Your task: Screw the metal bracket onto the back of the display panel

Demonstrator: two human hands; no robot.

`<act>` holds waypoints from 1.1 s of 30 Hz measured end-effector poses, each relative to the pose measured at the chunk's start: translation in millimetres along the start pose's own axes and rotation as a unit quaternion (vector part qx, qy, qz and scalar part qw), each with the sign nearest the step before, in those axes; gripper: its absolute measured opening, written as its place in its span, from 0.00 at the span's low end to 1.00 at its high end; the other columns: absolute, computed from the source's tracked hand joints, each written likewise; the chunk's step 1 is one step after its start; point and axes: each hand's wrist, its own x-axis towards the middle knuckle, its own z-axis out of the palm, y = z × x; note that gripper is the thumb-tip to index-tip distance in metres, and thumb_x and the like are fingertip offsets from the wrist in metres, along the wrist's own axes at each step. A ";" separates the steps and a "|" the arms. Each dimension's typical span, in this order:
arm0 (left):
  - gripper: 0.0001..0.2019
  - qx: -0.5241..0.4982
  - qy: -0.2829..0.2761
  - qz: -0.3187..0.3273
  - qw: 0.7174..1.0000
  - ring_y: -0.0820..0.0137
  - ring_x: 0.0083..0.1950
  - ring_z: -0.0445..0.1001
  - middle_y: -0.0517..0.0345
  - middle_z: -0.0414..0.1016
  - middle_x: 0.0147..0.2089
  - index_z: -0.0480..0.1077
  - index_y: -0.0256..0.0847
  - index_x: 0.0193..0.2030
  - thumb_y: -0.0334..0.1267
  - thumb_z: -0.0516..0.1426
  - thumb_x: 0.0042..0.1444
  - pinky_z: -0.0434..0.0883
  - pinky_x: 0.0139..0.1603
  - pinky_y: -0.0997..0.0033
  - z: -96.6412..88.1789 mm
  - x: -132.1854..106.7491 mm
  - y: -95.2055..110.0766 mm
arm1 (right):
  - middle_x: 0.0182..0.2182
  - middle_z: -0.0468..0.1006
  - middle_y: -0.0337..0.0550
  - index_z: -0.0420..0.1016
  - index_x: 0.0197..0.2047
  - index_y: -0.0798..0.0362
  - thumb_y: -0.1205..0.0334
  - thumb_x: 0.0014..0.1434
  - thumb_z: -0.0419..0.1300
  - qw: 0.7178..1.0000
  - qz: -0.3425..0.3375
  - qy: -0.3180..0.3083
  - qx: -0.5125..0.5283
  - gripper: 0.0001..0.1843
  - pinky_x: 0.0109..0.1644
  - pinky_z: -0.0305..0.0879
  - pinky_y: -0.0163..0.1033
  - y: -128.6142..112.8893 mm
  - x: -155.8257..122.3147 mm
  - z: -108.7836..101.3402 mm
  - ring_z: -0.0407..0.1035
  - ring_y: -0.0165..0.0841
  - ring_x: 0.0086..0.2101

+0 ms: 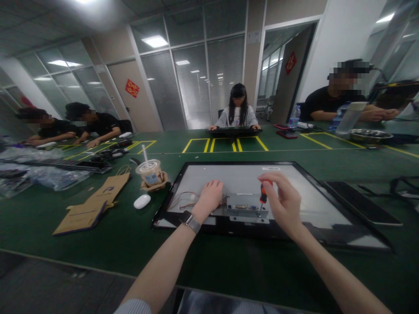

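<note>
A flat display panel point(199, 174) with a black frame lies back side up on the table in front of me. A grey metal bracket point(244, 201) with connector ports sits near its front edge. My right hand point(283, 196) is closed on a red and black screwdriver point(263, 192), held upright with its shaft down at the bracket's right end. My left hand point(212, 196), with a watch point(190, 221) at the wrist, is curled against the bracket's left end; its fingertips are hidden. Thin cables point(183, 201) run out to the left of this hand.
A white mouse point(142, 201), an iced drink cup point(149, 173) and a brown paper bag point(94, 203) lie left of the panel. A dark flat slab point(360, 203) lies to the right. Across the green table point(131, 244) sit several people. A metal bowl point(369, 135) stands far right.
</note>
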 end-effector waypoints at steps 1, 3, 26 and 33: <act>0.19 0.000 0.001 -0.001 1.000 0.59 0.58 0.68 0.44 0.68 0.57 0.62 0.37 0.55 0.28 0.57 0.56 0.66 0.57 0.63 1.0 0.4 -0.3 | 0.35 0.73 0.43 0.74 0.40 0.49 0.66 0.63 0.57 1.000 -0.023 0.007 -0.013 0.06 0.40 0.66 0.44 -1.4 0.3 0.6 0.69 0.36 0.37; 0.20 0.000 0.002 0.000 1.000 0.59 0.57 0.69 0.44 0.68 0.57 0.62 0.37 0.56 0.28 0.57 0.56 0.66 0.57 0.63 2.4 0.6 -0.7 | 0.35 0.71 0.42 0.75 0.40 0.49 0.68 0.61 0.60 0.997 -0.057 0.022 -0.042 0.06 0.40 0.65 0.43 -4.2 0.5 2.0 0.68 0.35 0.36; 0.18 -0.003 -0.009 -0.004 1.000 0.61 0.58 0.69 0.45 0.68 0.56 0.62 0.37 0.55 0.28 0.56 0.57 0.66 0.57 0.63 -6.4 -3.1 2.3 | 0.34 0.70 0.41 0.76 0.41 0.48 0.64 0.61 0.61 0.997 0.042 0.065 -0.015 0.05 0.39 0.65 0.44 3.5 -3.2 6.7 0.67 0.34 0.34; 0.20 -0.004 -0.014 0.001 1.000 0.60 0.60 0.67 0.44 0.67 0.58 0.61 0.38 0.55 0.29 0.59 0.56 0.66 0.58 0.62 -6.7 -3.3 1.3 | 0.37 0.74 0.43 0.72 0.51 0.49 0.59 0.67 0.53 0.990 0.123 0.039 0.064 0.12 0.35 0.66 0.42 5.0 -6.0 5.0 0.71 0.35 0.36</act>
